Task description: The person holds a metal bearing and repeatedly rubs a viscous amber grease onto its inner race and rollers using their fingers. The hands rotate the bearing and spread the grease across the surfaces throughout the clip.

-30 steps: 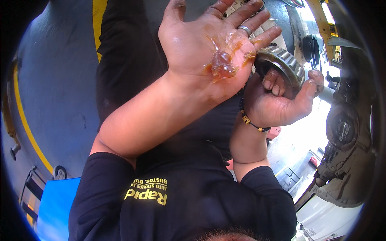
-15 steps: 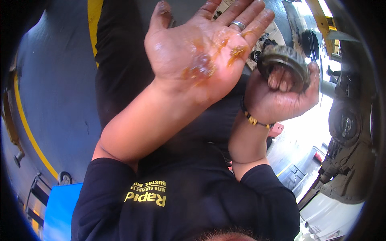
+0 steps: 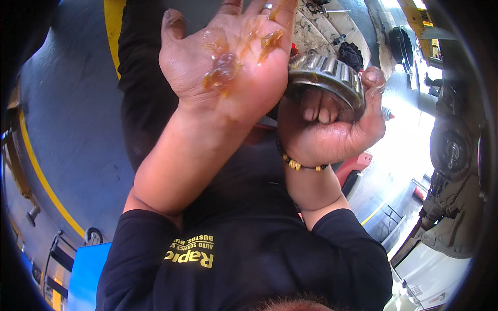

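My left hand (image 3: 225, 67) is held palm up with its fingers stretched out. Smears of amber-brown grease (image 3: 222, 72) cover the palm, and a ring sits on one finger. Close beside it, my right hand (image 3: 332, 137) grips a tapered roller bearing (image 3: 332, 75) with steel rollers around its outside. Several fingertips show inside the bearing's bore, while the thumb stands up along its right side. The bearing's left edge lies next to the heel of my left palm; whether they touch I cannot tell. A beaded bracelet (image 3: 295, 165) circles my right wrist.
Dark greasy parts (image 3: 350, 54) lie on a pale surface beyond my hands. At the right are a vehicle's wheel hub (image 3: 450, 151) and white bodywork (image 3: 428, 274). A blue box-like object (image 3: 85, 274) and a cart wheel (image 3: 94, 235) stand at lower left, near a yellow floor line (image 3: 49, 192).
Both hands have shifted left. The bearing has come closer to my left palm and tilted, so more of its rollers show. My left hand stays spread, and my right keeps its hold.
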The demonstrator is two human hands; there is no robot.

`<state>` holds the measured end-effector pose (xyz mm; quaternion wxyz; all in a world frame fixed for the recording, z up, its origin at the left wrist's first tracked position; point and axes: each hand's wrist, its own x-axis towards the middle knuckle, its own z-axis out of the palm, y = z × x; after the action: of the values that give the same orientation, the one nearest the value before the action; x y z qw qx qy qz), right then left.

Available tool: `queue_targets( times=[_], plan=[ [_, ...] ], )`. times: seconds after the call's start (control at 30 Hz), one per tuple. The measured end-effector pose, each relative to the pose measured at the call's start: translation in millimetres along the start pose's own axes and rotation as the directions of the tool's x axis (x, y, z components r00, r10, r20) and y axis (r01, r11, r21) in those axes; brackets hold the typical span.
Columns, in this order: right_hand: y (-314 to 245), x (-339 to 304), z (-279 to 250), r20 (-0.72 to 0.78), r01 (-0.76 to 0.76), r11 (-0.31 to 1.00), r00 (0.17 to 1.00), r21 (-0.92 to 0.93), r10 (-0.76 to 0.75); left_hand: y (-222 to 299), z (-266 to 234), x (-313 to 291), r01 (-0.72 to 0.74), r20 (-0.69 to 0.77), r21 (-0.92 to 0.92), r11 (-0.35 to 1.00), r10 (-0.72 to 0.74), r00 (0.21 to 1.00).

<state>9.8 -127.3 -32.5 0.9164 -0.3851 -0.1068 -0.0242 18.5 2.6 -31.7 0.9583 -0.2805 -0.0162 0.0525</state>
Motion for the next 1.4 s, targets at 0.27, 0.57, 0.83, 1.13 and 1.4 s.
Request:
queue_targets(
  times=[0.27, 0.57, 0.83, 1.13, 1.4],
  plan=[
    [-20.6, -9.8, 22.4, -0.399, -0.252, 0.961, 0.874, 0.115, 0.277, -16.6, 9.1, -0.7, -0.332, -0.044, 0.343, 0.879, 0.368, 0.929],
    [-8.9, 8.6, 29.4, -0.270, -0.128, 0.991, 0.954, 0.039, 0.134, -30.5, -2.5, -12.3, -0.355, 0.099, 0.418, 0.836, 0.347, 0.933],
    [-16.4, -8.5, 42.0, -0.490, -0.190, 0.974, 0.865, -0.127, 0.105, -26.4, -9.0, -7.9, -0.374, 0.128, 0.419, 0.827, 0.354, 0.926],
    [-44.6, 41.2, -8.4, 0.025, -0.181, 0.975, 0.982, -0.132, 0.186, -1.4, 10.8, 11.0, -0.305, 0.048, 0.358, 0.883, 0.309, 0.950],
    [-29.6, 68.7, -15.4, -0.282, 0.028, 0.983, 0.956, -0.182, -0.079, 14.7, 9.6, 17.0, -0.271, 0.117, 0.390, 0.880, 0.244, 0.963]
  ],
)
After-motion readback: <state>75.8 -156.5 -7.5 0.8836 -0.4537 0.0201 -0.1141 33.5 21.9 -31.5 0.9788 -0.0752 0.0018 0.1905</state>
